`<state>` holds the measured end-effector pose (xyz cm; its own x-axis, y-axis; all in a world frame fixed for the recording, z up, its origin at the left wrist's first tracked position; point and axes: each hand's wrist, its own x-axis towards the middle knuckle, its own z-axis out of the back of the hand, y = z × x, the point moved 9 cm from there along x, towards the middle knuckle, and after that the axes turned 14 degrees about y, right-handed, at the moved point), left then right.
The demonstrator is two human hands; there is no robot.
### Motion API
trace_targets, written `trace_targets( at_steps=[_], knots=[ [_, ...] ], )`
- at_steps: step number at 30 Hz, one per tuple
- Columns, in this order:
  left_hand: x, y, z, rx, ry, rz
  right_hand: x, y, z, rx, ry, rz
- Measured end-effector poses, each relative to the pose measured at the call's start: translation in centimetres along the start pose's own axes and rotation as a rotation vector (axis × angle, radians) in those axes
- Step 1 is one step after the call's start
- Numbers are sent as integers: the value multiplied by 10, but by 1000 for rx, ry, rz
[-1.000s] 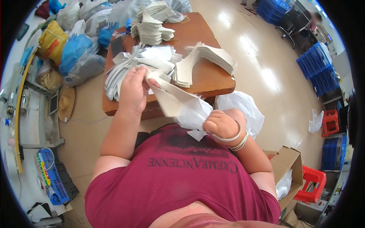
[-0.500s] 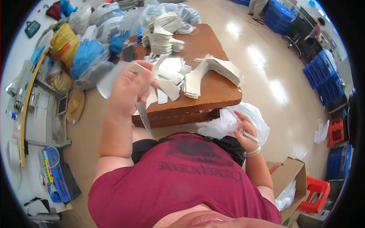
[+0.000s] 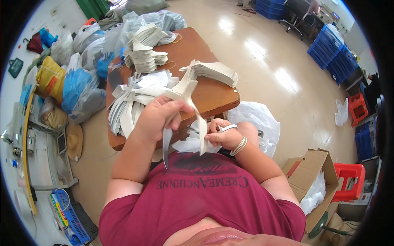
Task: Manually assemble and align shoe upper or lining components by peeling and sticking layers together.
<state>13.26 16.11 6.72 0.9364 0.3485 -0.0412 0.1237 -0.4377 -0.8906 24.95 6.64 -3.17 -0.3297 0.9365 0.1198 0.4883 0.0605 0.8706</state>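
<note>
Workroom: glossy beige floor ran behind a brown wooden desk; blue crates were stacked far beyond the fingers.
Desk load: stacks of white cut pieces lay at the far end, and a fanned stack sat just beyond the fingers.
Left hand: raised over the near desk edge; fingers curled and pinching a white curved strip piece.
Strip piece: held above the desk edge, one limb hanging down toward the lap, a second, grey-looking limb hanging below the left fingers.
Right hand: just right of the hanging limb; fingers pressed together on its lower end.
Wrist: pale bangles sat behind the right fingers.
Lap: white plastic bag lay beneath and right of the right fingers.
Left of the fingers: blue and yellow filled bags lay on the floor.
Right of the fingers: open cardboard box and red stool stood well apart.
</note>
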Motion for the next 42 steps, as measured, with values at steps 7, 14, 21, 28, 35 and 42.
trace_targets(
  at_steps=[7, 14, 21, 28, 35, 42],
  knots=[
    [1, 7, 37, 27, 75, 70, -64, 14, 60, -200, -441, -134],
    [9, 18, 68, 276, 40, 203, -65, 38, 105, -189, -629, 67],
    [88, 10, 103, 494, 64, 199, -2, 111, 143, -635, -853, -62],
    [134, 21, 137, 499, -102, 153, 53, 142, 187, -906, -911, -150],
    [149, 20, 139, 1306, -255, 350, 64, 143, 219, -1034, -947, -398],
    [155, 28, 124, 1534, -348, 542, 64, 139, 225, -1271, -944, -463]
  ],
)
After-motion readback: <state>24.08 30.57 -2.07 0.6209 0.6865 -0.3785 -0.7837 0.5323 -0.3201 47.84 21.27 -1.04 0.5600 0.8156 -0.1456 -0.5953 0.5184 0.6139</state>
